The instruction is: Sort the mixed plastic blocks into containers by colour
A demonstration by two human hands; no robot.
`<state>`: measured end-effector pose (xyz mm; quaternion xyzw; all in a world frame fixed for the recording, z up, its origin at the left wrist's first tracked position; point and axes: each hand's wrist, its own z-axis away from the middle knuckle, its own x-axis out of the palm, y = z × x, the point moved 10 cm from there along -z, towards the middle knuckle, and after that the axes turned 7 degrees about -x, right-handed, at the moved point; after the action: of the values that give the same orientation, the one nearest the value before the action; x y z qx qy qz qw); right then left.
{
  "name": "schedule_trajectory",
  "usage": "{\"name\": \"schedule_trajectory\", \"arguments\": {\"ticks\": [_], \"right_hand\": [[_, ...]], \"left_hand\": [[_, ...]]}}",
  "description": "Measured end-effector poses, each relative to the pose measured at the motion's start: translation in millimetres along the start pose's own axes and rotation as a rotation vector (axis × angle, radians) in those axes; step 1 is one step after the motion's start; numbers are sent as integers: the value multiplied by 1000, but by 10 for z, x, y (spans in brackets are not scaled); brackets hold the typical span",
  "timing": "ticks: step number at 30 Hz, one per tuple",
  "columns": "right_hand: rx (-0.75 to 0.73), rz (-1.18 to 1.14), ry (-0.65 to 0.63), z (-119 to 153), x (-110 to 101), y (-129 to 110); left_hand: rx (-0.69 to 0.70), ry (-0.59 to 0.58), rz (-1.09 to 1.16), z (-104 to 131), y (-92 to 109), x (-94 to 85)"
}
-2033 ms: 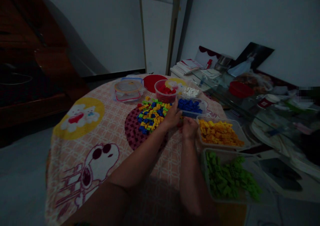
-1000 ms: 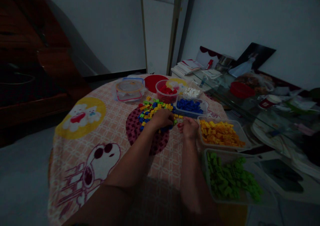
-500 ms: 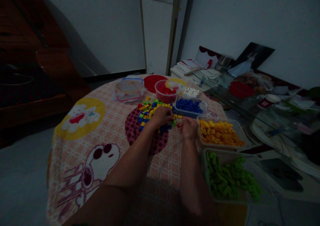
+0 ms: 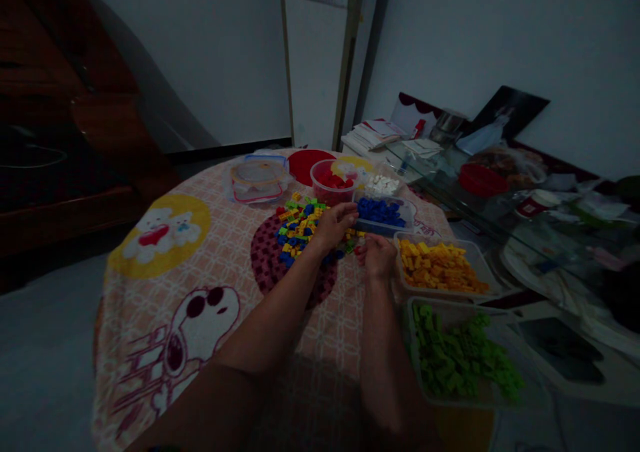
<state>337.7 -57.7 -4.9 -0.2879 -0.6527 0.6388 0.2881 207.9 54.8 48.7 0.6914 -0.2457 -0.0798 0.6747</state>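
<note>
Resting on the right edge of a heap of mixed bricks [image 4: 303,229], the left hand [image 4: 334,225] is curling its grip loosely over a few pieces; whether anything is pinched, I cannot tell. The right hand [image 4: 379,255] is lying fisted on the counter [image 4: 210,265] just beside it, at about four o'clock from the left hand, fingers together, perhaps around a small red piece. The heap is spreading toward nine o'clock from the left hand, so that hand is the nearer one. A tub of blue bricks [image 4: 381,213] is sitting at one o'clock, yellow bricks [image 4: 440,265] at three o'clock, green bricks [image 4: 457,359] at five o'clock, red bricks [image 4: 333,182] at twelve. The cloth is showing cartoon bears and a dog; no writing is readable.
</note>
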Motion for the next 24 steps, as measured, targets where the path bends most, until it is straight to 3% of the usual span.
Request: {"name": "schedule_trajectory", "arguments": {"ticks": [5, 10, 17, 24], "right_hand": [[24, -18, 22, 16, 0, -17], [35, -29, 32, 14, -1, -6], [14, -30, 18, -12, -3, 19], [27, -37, 11, 13, 10, -9]], "left_hand": [[26, 89, -195, -14, 83, -227], [40, 161, -609, 17, 262, -451], [-6, -80, -1230, 125, 280, -254], [-82, -134, -1527, 207, 188, -122]]}}
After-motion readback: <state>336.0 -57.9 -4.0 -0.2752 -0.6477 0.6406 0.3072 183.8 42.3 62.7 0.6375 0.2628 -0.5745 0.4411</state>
